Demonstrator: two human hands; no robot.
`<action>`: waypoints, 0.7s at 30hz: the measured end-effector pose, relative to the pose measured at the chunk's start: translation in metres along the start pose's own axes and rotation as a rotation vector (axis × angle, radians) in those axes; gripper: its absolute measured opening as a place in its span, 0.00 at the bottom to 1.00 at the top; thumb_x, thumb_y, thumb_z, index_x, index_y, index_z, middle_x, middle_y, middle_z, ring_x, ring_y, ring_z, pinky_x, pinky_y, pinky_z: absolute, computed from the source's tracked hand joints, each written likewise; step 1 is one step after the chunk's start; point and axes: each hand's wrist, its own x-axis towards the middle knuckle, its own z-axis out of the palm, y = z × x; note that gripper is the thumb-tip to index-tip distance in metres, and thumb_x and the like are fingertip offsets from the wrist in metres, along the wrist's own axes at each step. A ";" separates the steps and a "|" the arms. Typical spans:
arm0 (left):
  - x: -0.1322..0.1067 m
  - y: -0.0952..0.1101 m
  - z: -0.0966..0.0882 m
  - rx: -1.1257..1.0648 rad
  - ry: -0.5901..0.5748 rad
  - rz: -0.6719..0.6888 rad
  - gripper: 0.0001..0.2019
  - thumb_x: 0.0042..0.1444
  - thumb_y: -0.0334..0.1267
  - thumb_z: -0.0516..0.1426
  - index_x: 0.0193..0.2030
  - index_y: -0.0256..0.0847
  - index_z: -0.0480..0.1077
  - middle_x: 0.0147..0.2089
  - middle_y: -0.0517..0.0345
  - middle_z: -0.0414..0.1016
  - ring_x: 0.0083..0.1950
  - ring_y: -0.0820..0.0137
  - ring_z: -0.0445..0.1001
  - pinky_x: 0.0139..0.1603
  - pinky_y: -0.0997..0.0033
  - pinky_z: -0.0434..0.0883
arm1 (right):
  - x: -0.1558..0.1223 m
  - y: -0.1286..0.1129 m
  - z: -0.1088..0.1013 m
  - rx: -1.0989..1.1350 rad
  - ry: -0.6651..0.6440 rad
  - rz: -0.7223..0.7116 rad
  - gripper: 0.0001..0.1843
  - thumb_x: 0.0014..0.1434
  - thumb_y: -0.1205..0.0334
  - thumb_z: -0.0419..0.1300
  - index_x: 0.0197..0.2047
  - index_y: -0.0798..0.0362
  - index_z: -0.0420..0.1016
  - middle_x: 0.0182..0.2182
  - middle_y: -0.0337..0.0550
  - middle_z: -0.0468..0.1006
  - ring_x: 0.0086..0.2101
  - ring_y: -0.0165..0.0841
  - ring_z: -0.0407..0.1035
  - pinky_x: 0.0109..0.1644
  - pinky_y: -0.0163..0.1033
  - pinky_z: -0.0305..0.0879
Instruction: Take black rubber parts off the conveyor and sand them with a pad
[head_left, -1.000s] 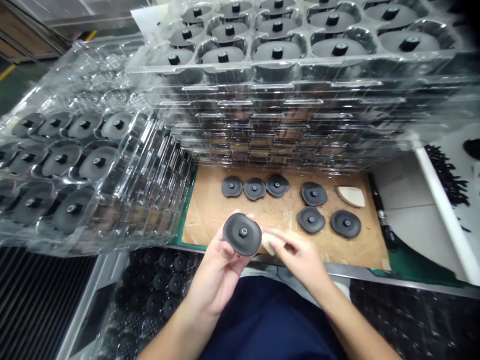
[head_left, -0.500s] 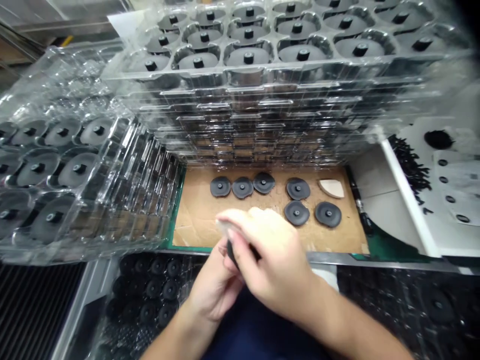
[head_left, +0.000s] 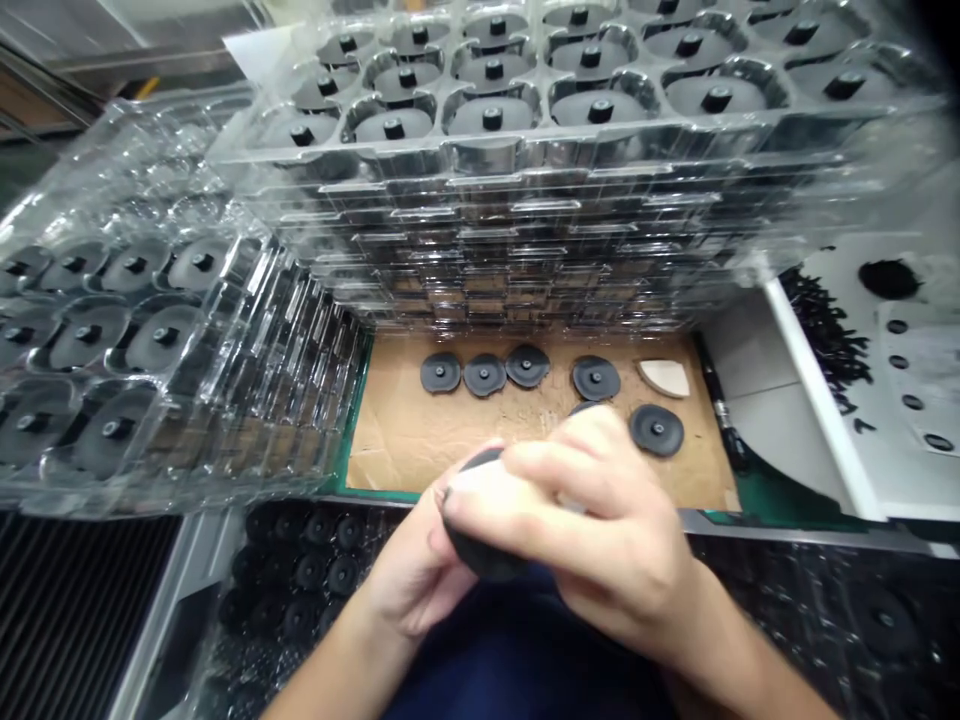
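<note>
My left hand (head_left: pixel 416 575) is closed around a dark grey rubbery disc (head_left: pixel 484 555), tilted up in front of my body. My right hand (head_left: pixel 600 510) lies across the disc, a fingertip against its left edge. The right fingers are curled; a small pale patch shows between them, but what they hold is mostly hidden. Beyond the hands, similar discs with a central stub lie on a cardboard sheet (head_left: pixel 397 430): three in a row at left, and another disc (head_left: pixel 657 430) among those at right. One is partly covered by my right hand.
Tall stacks of clear plastic trays (head_left: pixel 480 160) full of discs stand behind the cardboard, with another stack (head_left: pixel 165 400) at left. A pale wedge-shaped piece (head_left: pixel 664 378) and a black pen-like tool (head_left: pixel 721 405) lie at right. Small black parts (head_left: pixel 825 330) are heaped beside a white panel.
My right hand has swung right and turned, its fingers now laid over the disc. More of the disc's dark face shows. One disc on the cardboard has become mostly hidden behind my right hand.
</note>
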 end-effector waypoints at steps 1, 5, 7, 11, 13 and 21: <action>-0.001 0.001 0.000 0.007 -0.019 -0.014 0.17 0.44 0.35 0.68 0.43 0.39 0.77 0.37 0.61 0.80 0.41 0.71 0.77 0.47 0.76 0.71 | 0.004 0.004 0.001 0.057 -0.024 -0.050 0.18 0.65 0.70 0.47 0.41 0.49 0.78 0.32 0.40 0.78 0.30 0.30 0.65 0.37 0.40 0.55; -0.004 0.000 -0.007 -0.075 -0.062 -0.041 0.22 0.41 0.39 0.69 0.45 0.43 0.76 0.44 0.58 0.80 0.43 0.65 0.79 0.44 0.74 0.74 | -0.001 0.034 0.013 0.161 0.029 0.268 0.13 0.64 0.67 0.52 0.46 0.49 0.77 0.36 0.40 0.79 0.37 0.31 0.70 0.42 0.38 0.62; -0.003 -0.002 -0.010 -0.111 -0.049 -0.059 0.25 0.39 0.42 0.69 0.47 0.45 0.75 0.47 0.57 0.80 0.45 0.62 0.79 0.45 0.71 0.75 | -0.016 0.052 0.030 0.225 0.017 0.474 0.12 0.63 0.65 0.54 0.46 0.48 0.77 0.36 0.40 0.78 0.37 0.31 0.71 0.41 0.38 0.65; -0.002 -0.004 -0.013 -0.172 -0.083 -0.092 0.22 0.41 0.47 0.67 0.45 0.45 0.76 0.46 0.58 0.81 0.47 0.61 0.79 0.48 0.69 0.75 | -0.049 0.080 0.074 0.238 -0.049 0.587 0.12 0.57 0.66 0.58 0.43 0.53 0.79 0.42 0.48 0.76 0.42 0.37 0.71 0.43 0.42 0.69; -0.002 -0.004 -0.014 -0.212 -0.134 -0.103 0.22 0.44 0.49 0.65 0.45 0.44 0.76 0.47 0.57 0.80 0.48 0.61 0.78 0.49 0.68 0.75 | -0.057 0.082 0.083 0.213 0.003 0.628 0.14 0.57 0.65 0.57 0.46 0.57 0.77 0.49 0.55 0.71 0.45 0.40 0.70 0.43 0.44 0.70; -0.003 0.003 -0.021 -0.210 -0.106 -0.071 0.24 0.52 0.56 0.57 0.51 0.45 0.72 0.45 0.53 0.79 0.40 0.65 0.81 0.35 0.73 0.76 | -0.042 0.024 0.035 0.351 0.078 0.600 0.12 0.62 0.67 0.53 0.43 0.49 0.77 0.36 0.42 0.78 0.37 0.32 0.73 0.38 0.35 0.70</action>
